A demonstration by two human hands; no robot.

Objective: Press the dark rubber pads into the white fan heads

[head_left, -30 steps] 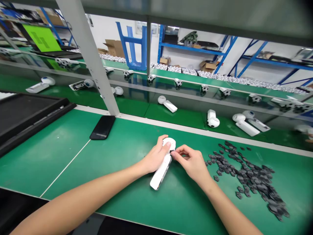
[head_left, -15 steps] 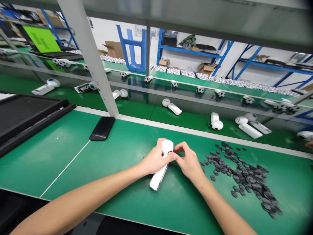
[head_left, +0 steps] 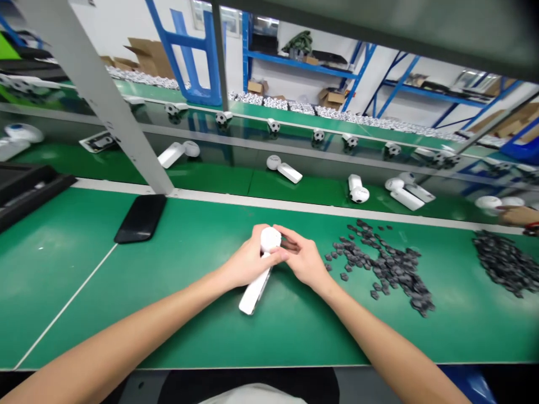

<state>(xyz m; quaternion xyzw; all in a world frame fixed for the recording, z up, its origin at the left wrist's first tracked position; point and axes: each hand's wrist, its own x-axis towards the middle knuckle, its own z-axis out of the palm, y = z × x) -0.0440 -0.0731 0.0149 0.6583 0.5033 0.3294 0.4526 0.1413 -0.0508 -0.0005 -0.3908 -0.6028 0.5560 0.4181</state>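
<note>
Over the green bench, my left hand [head_left: 252, 261] is closed around a white ball-headed device [head_left: 255, 292], gripping it where the round head meets the long flat handle. The handle slants down and to the left, toward me. My right hand [head_left: 301, 255] is closed against the right side of the white ball [head_left: 270, 239], fingertips at its far edge and thumb near my left thumb. Whether a small piece sits between the right fingers is hidden. To the right of that hand, small black pentagon pieces [head_left: 393, 269] lie scattered in a loose pile.
A black phone [head_left: 141, 219] lies at the left, near a grey post [head_left: 105, 101]. Beyond the bench's raised edge, several white ball-headed devices [head_left: 289, 172] rest on a green belt. Another black pile [head_left: 507, 264] and another person's hand [head_left: 520, 215] are at far right.
The view has shifted right, bringing the second black pile into sight. My right fingers have gone from a pinch beside the ball to lying around its right side. My left hand keeps its hold.
</note>
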